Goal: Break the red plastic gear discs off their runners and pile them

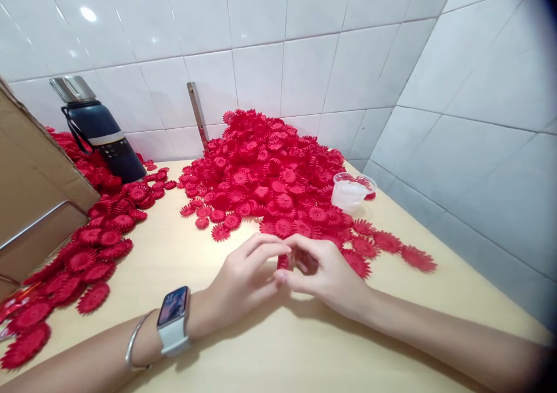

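Observation:
Both hands meet in front of a large heap of red fringed flower discs [261, 166]. Between their fingertips is one red fringed flower piece [282, 262], seen nearly edge-on and partly covered by fingers. My left hand [248, 271], with a watch [174, 317] and a silver bangle [134, 341] at the wrist, is closed on its left side. On the right side, my right hand [326, 271] pinches it with curved fingers and thumb. The piece is held just above the pale tabletop [278, 352].
A clear plastic cup [350, 193] stands at the heap's right edge. At left are a dark blue flask [104, 132], a cardboard box [39, 190] and a trail of more red discs [82, 259]. A metal strip [198, 114] leans on the tiled wall [256, 15].

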Motion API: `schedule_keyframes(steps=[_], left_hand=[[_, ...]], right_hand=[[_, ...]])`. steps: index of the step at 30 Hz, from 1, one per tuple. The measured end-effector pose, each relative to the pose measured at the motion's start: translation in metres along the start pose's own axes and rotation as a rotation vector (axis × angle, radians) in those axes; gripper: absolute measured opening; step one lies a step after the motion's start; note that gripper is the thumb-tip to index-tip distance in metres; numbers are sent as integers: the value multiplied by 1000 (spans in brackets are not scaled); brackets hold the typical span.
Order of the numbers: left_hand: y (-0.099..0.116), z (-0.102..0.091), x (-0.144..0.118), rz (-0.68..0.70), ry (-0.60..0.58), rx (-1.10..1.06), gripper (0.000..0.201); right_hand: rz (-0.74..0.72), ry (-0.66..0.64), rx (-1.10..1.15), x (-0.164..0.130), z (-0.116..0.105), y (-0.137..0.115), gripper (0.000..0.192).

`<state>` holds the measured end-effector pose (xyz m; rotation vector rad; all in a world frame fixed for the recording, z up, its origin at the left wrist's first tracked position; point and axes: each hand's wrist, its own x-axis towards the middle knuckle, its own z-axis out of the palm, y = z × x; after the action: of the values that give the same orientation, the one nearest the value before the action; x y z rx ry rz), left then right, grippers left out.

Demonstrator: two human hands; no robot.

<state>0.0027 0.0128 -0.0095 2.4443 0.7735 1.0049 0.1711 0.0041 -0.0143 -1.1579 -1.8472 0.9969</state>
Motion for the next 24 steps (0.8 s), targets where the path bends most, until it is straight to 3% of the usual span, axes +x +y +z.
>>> schedule_keyframes(steps=[8,12,18,24], left_hand=[[-1,1,-2,29,-32,-33,31],[-2,0,-3,-95,30,-73,48],[-1,-3,0,-401,50,-316,18],[2,-4,2,-382,-17,-334,12]], right_hand=[[-11,-104,88,2,-2,0,10],[-46,-4,51,0,-4,0,20],[-199,146,42,-5,-4,3,34],[-324,194,-110,-8,0,9,35]])
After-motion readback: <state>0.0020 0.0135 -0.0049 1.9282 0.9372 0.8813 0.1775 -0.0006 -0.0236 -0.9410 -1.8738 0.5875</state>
